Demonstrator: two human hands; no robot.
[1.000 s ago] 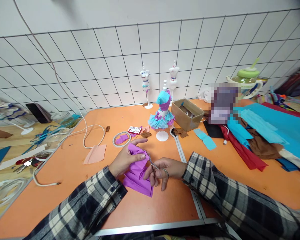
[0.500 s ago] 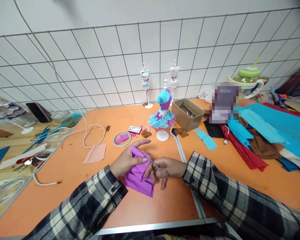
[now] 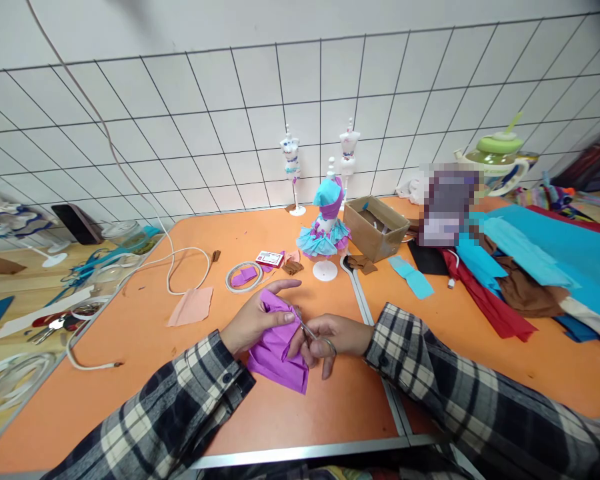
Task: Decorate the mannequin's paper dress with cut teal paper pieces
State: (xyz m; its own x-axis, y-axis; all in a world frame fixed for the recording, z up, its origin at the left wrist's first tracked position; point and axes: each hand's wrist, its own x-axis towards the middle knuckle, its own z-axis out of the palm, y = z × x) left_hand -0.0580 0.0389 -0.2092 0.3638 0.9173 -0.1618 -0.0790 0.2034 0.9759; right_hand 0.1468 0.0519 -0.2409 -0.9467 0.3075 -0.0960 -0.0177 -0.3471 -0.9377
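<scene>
My left hand (image 3: 260,320) pinches a folded piece of purple crepe paper (image 3: 280,367) between thumb and fingers above the orange table. In my right hand (image 3: 330,337) is a small pair of metal scissors (image 3: 307,330), closed around by the fingers. The scissors' blades are at the paper's right edge, beside my left thumb, and their tips are partly hidden. Behind my hands stands a mini dress form (image 3: 325,230) in a blue and purple crepe paper outfit. Two more white dress forms (image 3: 291,160) stand against the tiled wall.
An open cardboard box (image 3: 375,230) is right of the dressed form. A tape roll (image 3: 244,277), a small red-and-white box (image 3: 270,259) and a peach paper piece (image 3: 191,308) lie left. Blue, brown and red paper (image 3: 495,320) covers the right side. A white cable (image 3: 173,267) crosses the left.
Almost nothing differs. The scissors' blades appear to have shifted slightly at the paper's edge; both hands stay in place.
</scene>
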